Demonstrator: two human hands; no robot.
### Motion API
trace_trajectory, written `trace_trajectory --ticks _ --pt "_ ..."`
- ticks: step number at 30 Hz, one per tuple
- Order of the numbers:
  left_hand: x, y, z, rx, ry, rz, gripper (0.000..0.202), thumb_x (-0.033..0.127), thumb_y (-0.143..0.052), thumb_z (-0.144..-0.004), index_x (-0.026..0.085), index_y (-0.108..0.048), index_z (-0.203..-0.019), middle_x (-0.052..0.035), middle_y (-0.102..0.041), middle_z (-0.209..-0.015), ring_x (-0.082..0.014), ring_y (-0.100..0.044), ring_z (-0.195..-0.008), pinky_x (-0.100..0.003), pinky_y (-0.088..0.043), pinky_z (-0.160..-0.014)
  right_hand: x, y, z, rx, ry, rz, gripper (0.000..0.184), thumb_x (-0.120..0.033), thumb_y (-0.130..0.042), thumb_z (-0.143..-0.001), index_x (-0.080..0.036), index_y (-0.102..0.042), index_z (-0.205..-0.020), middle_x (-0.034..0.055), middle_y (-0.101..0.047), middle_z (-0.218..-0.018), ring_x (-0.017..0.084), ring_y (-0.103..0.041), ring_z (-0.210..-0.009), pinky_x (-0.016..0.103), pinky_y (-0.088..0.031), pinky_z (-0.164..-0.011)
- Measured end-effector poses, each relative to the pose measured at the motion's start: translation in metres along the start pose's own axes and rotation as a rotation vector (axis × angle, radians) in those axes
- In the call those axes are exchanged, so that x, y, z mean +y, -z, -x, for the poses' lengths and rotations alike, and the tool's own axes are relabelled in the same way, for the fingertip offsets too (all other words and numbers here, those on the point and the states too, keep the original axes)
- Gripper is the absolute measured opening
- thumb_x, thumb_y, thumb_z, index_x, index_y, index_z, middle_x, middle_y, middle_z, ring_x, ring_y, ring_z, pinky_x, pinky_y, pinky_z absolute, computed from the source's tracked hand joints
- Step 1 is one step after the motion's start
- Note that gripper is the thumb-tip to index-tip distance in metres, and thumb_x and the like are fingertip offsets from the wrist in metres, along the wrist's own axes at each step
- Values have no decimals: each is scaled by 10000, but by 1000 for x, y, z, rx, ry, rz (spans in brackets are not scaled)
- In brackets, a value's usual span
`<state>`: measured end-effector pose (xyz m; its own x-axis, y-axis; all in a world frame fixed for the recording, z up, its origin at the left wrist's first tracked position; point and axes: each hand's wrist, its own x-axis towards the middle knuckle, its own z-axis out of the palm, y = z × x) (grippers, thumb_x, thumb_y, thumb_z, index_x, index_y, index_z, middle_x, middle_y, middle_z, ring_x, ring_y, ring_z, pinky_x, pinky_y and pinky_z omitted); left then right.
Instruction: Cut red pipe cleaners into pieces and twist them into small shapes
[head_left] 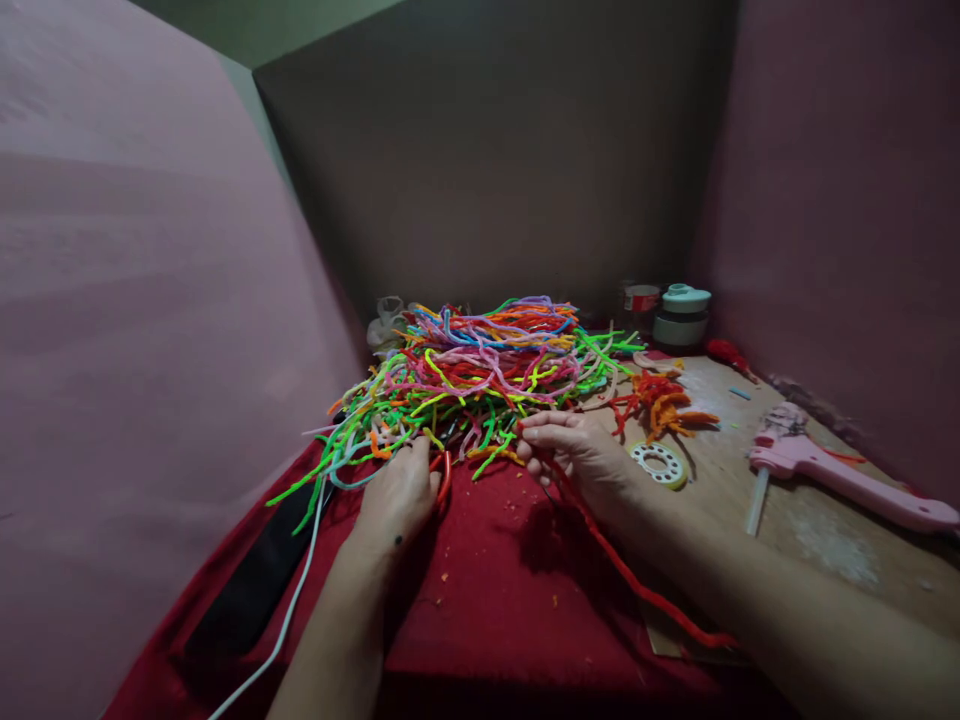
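A big heap of pipe cleaners in many colours [480,375] lies on the table ahead of me. My left hand [399,495] rests at the heap's near edge with fingers curled around a red-handled tool [445,478], probably scissors. My right hand [574,455] is closed on a long red pipe cleaner [637,585] that trails back along my right forearm. Both hands sit over a red cloth [487,590].
Orange and red pipe cleaner pieces [660,405] and a white ring-shaped disc [658,463] lie right of my right hand. A pink glue gun [840,480] rests at the right. Small jars [679,315] stand at the back. Pink walls enclose both sides.
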<state>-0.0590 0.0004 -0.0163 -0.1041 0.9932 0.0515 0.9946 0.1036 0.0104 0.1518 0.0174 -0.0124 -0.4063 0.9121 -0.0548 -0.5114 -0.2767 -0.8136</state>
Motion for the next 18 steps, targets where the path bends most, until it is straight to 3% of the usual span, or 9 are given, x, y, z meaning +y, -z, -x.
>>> trace_trajectory --ticks 3,5,8,10,13,18 --pt "-1 0 2 20 -42 -29 219 234 -431 -806 154 -546 -974 -144 -626 -997 -248 -602 -896 -315 -420 -727 0 0 -1 3 -25 8 205 -189 -695 -587 -112 -596 -749 29 -637 -562 90 -533 -407 199 -358 -391" --pt "3 4 7 95 -60 -1 211 257 -430 -819 148 -582 -918 -147 -626 -975 -259 -591 -908 -341 -422 -759 1 1 -1 -4 -38 17 194 -189 -690 -599 -111 -599 -751 32 -641 -567 89 -533 -412 196 -357 -388" --pt "17 14 14 239 -122 303 264 323 -455 -830 153 -606 -963 -126 -635 -993 -252 -581 -928 -358 -418 -813 3 1 0 -52 -43 19 178 -188 -679 -619 -110 -607 -762 33 -646 -580 84 -534 -423 189 -356 -386" --pt "30 21 16 184 -198 700 282 368 -493 -820 180 -610 -995 -75 -647 -980 -198 -589 -883 -304 -435 -788 5 2 1 -89 -33 14 179 -184 -671 -625 -111 -612 -777 35 -649 -592 86 -539 -435 190 -363 -392" --pt "46 27 15 -25 -174 1153 329 416 -571 -770 184 -603 -1002 -14 -618 -768 -129 -545 -623 -234 -420 -543 7 0 3 -113 -30 24 182 -183 -667 -626 -112 -613 -785 36 -649 -596 89 -541 -439 193 -363 -399" --pt "55 25 9 -123 -207 1480 218 351 -632 -744 152 -616 -832 24 -527 -629 -70 -459 -531 -190 -347 -488 5 -2 4 -105 -44 40 181 -188 -671 -620 -115 -602 -770 28 -640 -580 82 -528 -427 192 -358 -402"
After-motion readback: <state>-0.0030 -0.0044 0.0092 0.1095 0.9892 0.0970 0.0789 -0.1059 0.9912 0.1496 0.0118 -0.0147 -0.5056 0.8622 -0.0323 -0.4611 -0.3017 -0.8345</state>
